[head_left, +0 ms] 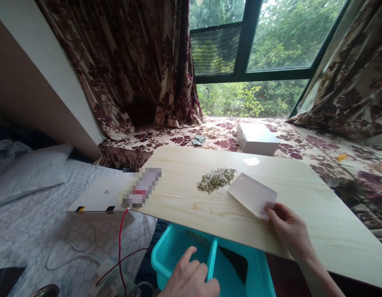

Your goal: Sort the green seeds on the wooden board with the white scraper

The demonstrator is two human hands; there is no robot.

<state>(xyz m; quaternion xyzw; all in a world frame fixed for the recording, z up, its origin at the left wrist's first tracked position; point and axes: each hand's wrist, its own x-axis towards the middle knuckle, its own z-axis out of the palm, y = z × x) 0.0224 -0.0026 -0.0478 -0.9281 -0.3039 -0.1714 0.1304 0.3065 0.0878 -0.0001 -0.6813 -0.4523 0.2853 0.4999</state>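
Observation:
My right hand [290,231] pinches the near right corner of a thin white plastic scraper [253,194]. The scraper is tilted over the light wood tabletop [175,189], just right of a spread pile of small greenish-brown beans or seeds mixed with white grains [217,180]. Below the table's near edge is a turquoise bin [161,264] with two compartments; small grains lie in its left one. My left hand [191,274] is over the bin near the divider [212,258], index finger stretched out and the others loosely bent. Whether it touches the divider cannot be made out.
A blurred-out phone-like object [144,187] with a red cable [119,243] lies at the table's left end. Beside it, a white box [98,194] rests on the bed [17,222]. Another white box [259,140] stands on the window ledge behind. A power strip [112,276] is lower left.

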